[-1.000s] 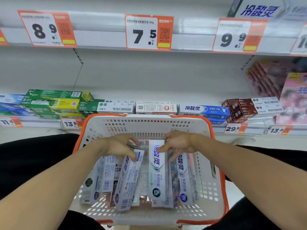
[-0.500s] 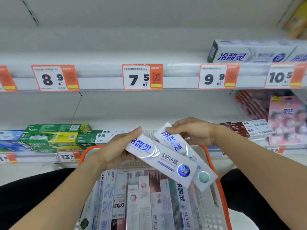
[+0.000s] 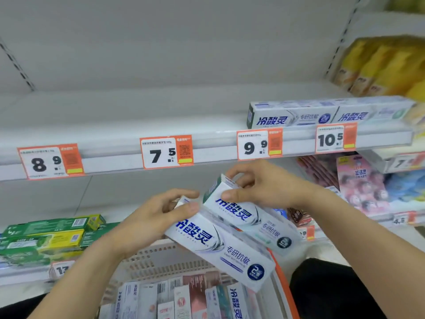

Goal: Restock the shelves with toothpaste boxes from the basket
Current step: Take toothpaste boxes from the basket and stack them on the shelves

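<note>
The left hand [image 3: 147, 224] grips one end of a white toothpaste box [image 3: 220, 249], its fingers [image 3: 181, 195] curled over the top edge and the thumb pressed on the printed face. The right hand [image 3: 264, 187] pinches the end of a second white box [image 3: 248, 217], which lies just behind the first and touches it along one side. Both boxes are held tilted above the basket [image 3: 161, 261], a white mesh one with an orange rim. Inside it more toothpaste boxes [image 3: 184, 300] stand packed upright side by side, white, pink and blue-lettered, though the print is too blurred to read. On the upper shelf [image 3: 115, 116], two matching white boxes [image 3: 326, 115] lie end to end above the 9.9 price tag [image 3: 258, 145] and the 10.5 tag [image 3: 335, 139]. On the lower shelf at left, green and yellow boxes [image 3: 46, 236] lie stacked flat.
</note>
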Available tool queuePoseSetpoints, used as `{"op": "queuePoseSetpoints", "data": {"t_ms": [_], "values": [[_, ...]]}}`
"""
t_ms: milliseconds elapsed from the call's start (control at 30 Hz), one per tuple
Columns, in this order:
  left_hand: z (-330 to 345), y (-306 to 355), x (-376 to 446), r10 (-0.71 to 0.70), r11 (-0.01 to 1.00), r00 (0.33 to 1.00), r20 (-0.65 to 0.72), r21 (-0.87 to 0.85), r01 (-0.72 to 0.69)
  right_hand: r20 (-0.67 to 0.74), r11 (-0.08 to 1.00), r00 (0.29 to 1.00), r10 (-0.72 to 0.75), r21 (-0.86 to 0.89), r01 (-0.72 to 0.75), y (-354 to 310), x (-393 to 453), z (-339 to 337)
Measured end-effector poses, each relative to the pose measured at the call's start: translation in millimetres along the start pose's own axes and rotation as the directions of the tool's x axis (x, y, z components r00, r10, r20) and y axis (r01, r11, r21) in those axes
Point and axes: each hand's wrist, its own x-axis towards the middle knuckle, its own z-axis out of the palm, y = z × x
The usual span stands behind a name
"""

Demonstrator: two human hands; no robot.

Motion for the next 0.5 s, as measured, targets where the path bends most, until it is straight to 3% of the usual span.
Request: {"op": "queuePoseSetpoints", "data": {"t_ms": [133, 267, 367, 500], "values": [[0, 37, -5, 0.183, 0.977, 0.974, -0.137, -0.089, -0.196, -0.151, 0.977, 0.982, -0.115, 0.161, 0.139, -17, -23, -58], [14, 70, 4, 0.297, 0.874, 0.863, -0.409, -0.249, -0.419, -0.389, 0.898, 0.889, -0.24, 0.258, 0.355, -25, -50, -102], [29, 89, 17, 0.36, 0.81, 0.789, -0.497, -0.253, -0.529, -0.611, 0.835, 0.736, -0.291, 0.213, 0.507, -24, -61, -124], [46, 103, 36, 0.357, 0.811, 0.756, -0.549, -0.219, -0.543, -0.846, 0.779, 0.499, -0.188, 0.181, 0.6, -14, -65, -138]]}}
